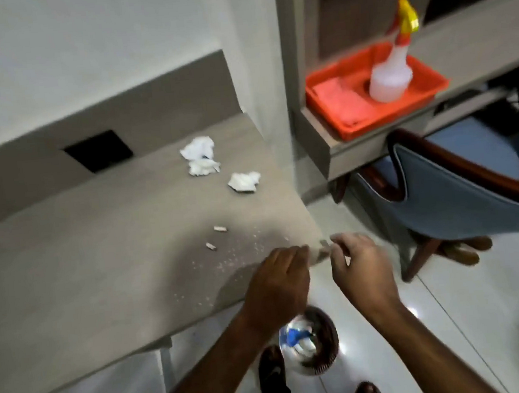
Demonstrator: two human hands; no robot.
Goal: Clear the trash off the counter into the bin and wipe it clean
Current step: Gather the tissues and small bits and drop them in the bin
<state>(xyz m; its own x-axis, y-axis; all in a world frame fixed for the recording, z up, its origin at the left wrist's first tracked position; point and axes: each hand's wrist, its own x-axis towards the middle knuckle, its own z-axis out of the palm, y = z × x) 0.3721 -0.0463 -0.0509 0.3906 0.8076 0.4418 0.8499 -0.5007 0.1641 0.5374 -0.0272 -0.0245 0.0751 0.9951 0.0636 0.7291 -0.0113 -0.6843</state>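
Below my wrists sits the bin (310, 340). Left hand (279, 280) cupped at the counter's (83, 260) near right corner, right hand (364, 265) pinching a small scrap (324, 243). Two paper bits (214, 238) lie just beyond my left; crumpled tissues (217, 165) along the right edge.

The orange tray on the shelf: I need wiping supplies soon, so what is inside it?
Inside the orange tray stand a white spray bottle with a yellow-and-red trigger, and a folded pink cloth beside it. Anything under the cloth or behind the bottle is hidden.
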